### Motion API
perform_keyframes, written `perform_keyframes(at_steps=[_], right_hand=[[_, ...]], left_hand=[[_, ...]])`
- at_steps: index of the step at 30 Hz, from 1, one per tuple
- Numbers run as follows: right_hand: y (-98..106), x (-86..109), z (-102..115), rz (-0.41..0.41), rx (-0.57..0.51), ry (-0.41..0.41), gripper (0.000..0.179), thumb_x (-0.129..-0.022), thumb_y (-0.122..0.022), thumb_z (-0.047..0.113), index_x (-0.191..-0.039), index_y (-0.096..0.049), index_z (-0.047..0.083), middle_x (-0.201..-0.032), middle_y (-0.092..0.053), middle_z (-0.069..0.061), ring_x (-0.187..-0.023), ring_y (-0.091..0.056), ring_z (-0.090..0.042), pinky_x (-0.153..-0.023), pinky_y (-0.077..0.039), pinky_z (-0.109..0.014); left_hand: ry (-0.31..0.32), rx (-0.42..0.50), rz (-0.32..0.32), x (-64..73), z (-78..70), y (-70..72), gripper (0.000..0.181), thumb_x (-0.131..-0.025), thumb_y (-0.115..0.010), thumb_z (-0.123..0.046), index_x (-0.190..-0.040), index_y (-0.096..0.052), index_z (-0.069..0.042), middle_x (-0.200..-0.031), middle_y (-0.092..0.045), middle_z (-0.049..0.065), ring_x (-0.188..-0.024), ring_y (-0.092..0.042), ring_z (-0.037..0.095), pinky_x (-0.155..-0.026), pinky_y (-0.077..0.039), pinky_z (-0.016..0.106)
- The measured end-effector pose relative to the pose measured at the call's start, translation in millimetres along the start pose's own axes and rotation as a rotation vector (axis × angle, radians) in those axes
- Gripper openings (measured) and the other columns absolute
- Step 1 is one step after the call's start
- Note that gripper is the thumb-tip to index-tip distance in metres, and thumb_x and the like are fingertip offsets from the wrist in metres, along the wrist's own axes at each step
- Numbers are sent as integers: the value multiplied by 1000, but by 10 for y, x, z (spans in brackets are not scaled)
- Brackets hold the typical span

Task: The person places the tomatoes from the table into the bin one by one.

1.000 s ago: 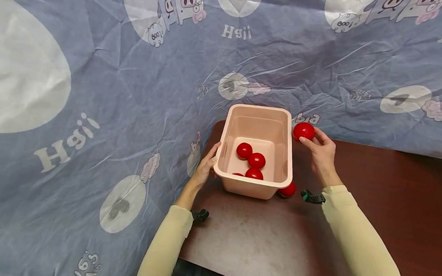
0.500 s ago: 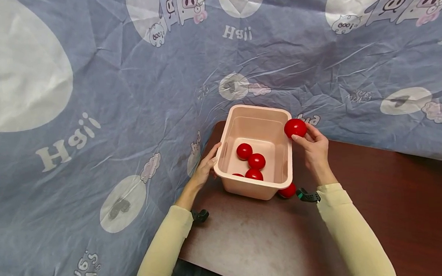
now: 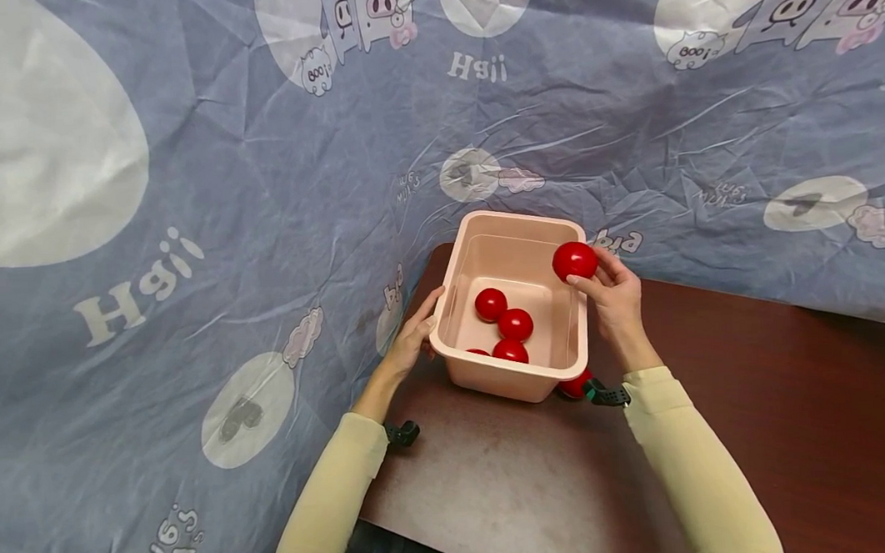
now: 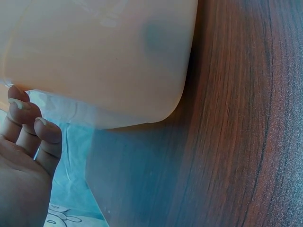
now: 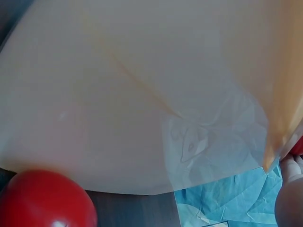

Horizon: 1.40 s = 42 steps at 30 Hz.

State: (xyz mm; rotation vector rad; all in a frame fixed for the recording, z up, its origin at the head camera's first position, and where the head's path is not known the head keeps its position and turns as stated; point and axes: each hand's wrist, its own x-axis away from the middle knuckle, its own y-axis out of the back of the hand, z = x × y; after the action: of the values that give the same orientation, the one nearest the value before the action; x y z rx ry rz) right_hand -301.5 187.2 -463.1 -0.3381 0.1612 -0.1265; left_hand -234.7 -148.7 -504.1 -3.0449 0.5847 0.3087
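Note:
A pale pink plastic bin point(image 3: 493, 379) stands on the table, with several glossy red balls point(image 3: 516, 324) on its floor. My left hand point(image 3: 410, 342) holds the bin by its left rim; in the left wrist view the bent fingers point(image 4: 47, 132) are right at the rim. My right hand point(image 3: 617, 305) pinches another red ball point(image 3: 574, 261) between thumb and fingers, over the bin's right rim near the back. Against the bin's front right corner lies one more red ball point(image 3: 572, 385), partly hidden by the bin and seen large in the right wrist view.
The dark brown wooden table point(image 3: 756, 377) extends to the right and toward the front. A blue printed cloth point(image 3: 273, 193) hangs close behind the bin and along its left side. Each wrist wears a black strap point(image 3: 608, 395).
My right hand has carried its red ball leftward, from beside the bin to over the right rim. The left hand and the bin stay in place.

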Motion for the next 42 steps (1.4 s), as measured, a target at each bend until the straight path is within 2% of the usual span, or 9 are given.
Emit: perform_keyframes(at_steps=[5, 11, 14, 16, 21, 24, 29, 35, 42], right_hand=[[-1, 8, 3, 4, 39, 6, 66, -74, -77, -8, -135, -56, 6, -128, -62, -7, -110, -63, -12, -86, -52, -17], [-1, -10, 13, 34, -32, 16, 65, -74, -72, -18, -135, -52, -4, -141, -51, -22, -119, -61, -14, -104, -42, -29], [-7, 2, 27, 36, -56, 14, 66, -74, -70, -20, -135, -51, -6, -142, -49, -24, -118, -61, -14, -105, -42, -29], [5, 17, 30, 33, -66, 21, 66, -73, -70, -20, -135, -51, -7, -141, -49, -25, -123, -59, -20, -104, -43, -28], [107, 83, 22, -10, -66, 43, 62, -74, -71, -19, -131, -57, -2, -130, -60, -17, -129, -54, -30, -102, -45, -28], [211, 130, -3, -39, -63, 59, 58, -74, -72, -17, -129, -59, -1, -122, -66, -9, -124, -59, -26, -99, -48, -26], [402, 205, -93, -68, -105, 78, 47, -81, -70, -9, -126, -59, -6, -117, -68, -10, -115, -65, -21, -90, -53, -21], [594, 322, -259, -71, -81, 9, 43, -86, -68, 0, -127, -57, -6, -116, -70, -6, -113, -66, -15, -89, -52, -18], [779, 518, -578, -23, -14, -49, 40, -91, -64, 3, -128, -54, -10, -114, -70, -3, -109, -68, -13, -89, -52, -18]], left_hand=[[1, -2, 1, 3, -14, -5, 58, -100, -33, -12, -156, -19, -9, -61, -55, -6, -48, -49, 10, -48, -42, 34], [-2, -2, 12, -5, -2, -8, 58, -100, -32, -13, -156, -18, -9, -61, -55, -6, -48, -49, 8, -49, -42, 33], [-6, -4, 16, -5, 13, -11, 58, -100, -32, -14, -156, -18, -10, -62, -55, -4, -48, -49, 9, -49, -42, 33], [-7, -10, 15, -7, 19, -14, 58, -100, -32, -14, -156, -18, -10, -62, -55, -4, -49, -49, 9, -49, -42, 33], [1, -6, 9, -13, 25, -18, 58, -99, -32, -15, -156, -19, -9, -61, -56, -5, -48, -48, 9, -48, -43, 31], [1, 2, 7, -10, 25, -18, 59, -99, -32, -14, -156, -19, -9, -61, -55, -3, -47, -48, 9, -48, -42, 30], [-2, 8, 3, 0, 13, -20, 59, -99, -33, -15, -156, -19, -8, -59, -54, -1, -47, -48, 7, -47, -42, 30], [1, 23, 6, 4, 13, -20, 59, -99, -31, -13, -156, -18, -7, -57, -50, 13, -46, -47, 10, -46, -42, 29], [-8, 27, 15, 3, 12, -23, 59, -99, -31, -12, -156, -16, -6, -59, -52, 0, -47, -47, 9, -47, -41, 29]])
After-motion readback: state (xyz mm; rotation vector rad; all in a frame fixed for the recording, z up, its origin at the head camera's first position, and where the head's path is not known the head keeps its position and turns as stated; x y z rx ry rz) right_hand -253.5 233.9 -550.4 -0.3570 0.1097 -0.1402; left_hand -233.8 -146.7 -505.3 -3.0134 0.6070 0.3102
